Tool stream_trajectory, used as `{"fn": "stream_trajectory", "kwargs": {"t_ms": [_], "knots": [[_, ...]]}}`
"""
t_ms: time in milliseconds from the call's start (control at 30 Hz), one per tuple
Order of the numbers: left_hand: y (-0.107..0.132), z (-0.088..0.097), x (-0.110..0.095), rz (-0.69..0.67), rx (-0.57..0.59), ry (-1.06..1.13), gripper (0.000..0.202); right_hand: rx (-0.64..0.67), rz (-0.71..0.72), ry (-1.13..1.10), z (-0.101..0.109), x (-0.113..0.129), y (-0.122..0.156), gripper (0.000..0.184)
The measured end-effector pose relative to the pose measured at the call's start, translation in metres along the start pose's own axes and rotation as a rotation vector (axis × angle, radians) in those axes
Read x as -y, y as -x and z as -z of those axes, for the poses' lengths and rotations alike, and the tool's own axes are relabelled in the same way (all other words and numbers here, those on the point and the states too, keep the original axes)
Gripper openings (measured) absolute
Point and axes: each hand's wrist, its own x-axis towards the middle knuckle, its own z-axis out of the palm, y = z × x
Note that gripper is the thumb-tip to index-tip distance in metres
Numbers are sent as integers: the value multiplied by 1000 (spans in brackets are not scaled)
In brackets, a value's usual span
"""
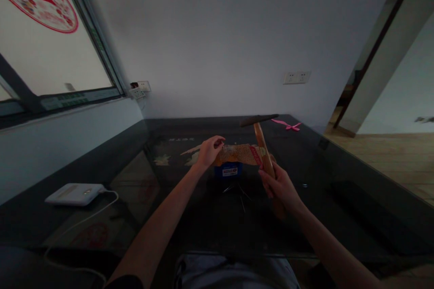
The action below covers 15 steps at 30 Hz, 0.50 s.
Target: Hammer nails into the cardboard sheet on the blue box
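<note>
My right hand [278,184] is wrapped round the wooden handle of a hammer [260,137], whose dark metal head is raised above the table. My left hand [209,150] is pinched shut at the left end of a piece of wood [241,154] with a red label, holding something too small to make out. The wood rests on a small blue box [229,170]. Several thin nails [237,189] lie on the dark glass table [190,216] just in front of the box.
A white device [75,193] with a white cable lies at the left of the table. A pink ribbon [288,124] sits at the far right corner. A window is on the left, wall sockets [297,77] behind, and a doorway to the right.
</note>
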Motion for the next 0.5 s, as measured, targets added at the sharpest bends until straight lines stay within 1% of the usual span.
{"fn": "stream_trajectory", "kwargs": {"t_ms": [67, 167, 233, 333, 400, 500], "knots": [[-1, -1, 2, 23, -5, 34, 22, 22, 9, 89, 1, 9, -3, 23], [-3, -2, 4, 71, -26, 102, 22, 84, 24, 222, 6, 30, -12, 20], [-4, -2, 4, 106, -23, 130, 18, 131, 40, 291, 10, 46, -20, 18], [-5, -1, 3, 164, 7, 113, 10, 221, 45, 417, 17, 65, -33, 17], [-5, -1, 3, 192, 23, 89, 7, 265, 36, 499, 20, 73, -40, 16], [-6, -1, 4, 199, 37, 61, 7, 298, 1, 596, 22, 78, -46, 13]]}}
